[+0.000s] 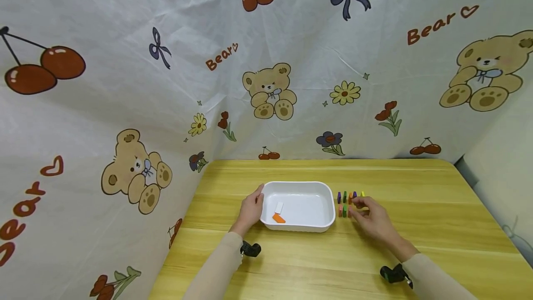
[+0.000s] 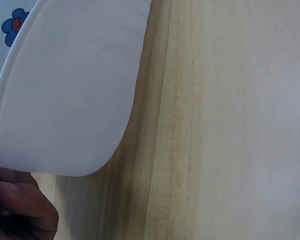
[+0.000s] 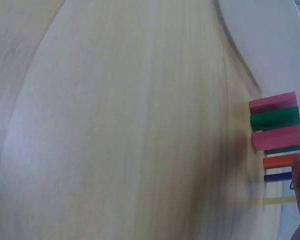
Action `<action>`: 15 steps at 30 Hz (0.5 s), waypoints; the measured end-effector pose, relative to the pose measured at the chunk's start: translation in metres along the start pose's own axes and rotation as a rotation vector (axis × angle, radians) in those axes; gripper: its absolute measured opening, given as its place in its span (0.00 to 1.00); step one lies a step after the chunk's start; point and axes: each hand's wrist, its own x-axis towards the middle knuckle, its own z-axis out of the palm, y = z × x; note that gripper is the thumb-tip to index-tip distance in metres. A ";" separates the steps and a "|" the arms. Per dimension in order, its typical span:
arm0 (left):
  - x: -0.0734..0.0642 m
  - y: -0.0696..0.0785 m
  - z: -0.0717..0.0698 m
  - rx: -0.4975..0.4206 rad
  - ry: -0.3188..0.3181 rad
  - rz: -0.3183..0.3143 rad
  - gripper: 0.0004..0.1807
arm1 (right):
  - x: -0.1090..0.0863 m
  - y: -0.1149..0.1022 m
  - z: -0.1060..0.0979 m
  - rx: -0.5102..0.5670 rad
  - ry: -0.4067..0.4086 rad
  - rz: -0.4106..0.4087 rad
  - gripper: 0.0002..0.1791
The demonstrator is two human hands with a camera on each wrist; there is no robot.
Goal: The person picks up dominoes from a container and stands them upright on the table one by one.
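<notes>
My left hand grips the left end of a white plastic tray, its thumb at the rim. In the left wrist view, curled fingers lie at the tray's rounded corner. A white piece and an orange piece lie inside, at the left. To the tray's right, small colored blocks stand in two rows, among them a green block, a pink block and an orange block. My right hand reaches to their right end, thumb and index finger apart, with no block showing between them.
A yellow wood-grain table bears everything. Behind it and to the left hangs a white cloth printed with bears, cherries and bows. Each wrist wears a small black camera, as at the right sleeve.
</notes>
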 end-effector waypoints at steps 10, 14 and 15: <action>-0.002 0.003 -0.001 -0.019 0.003 0.005 0.25 | 0.005 -0.030 0.008 -0.020 0.097 -0.212 0.14; -0.001 0.002 -0.001 -0.019 0.006 0.009 0.25 | 0.010 -0.042 0.014 0.002 0.095 -0.246 0.15; 0.000 0.001 -0.001 -0.019 0.006 0.010 0.25 | 0.011 -0.045 0.016 0.004 0.090 -0.249 0.15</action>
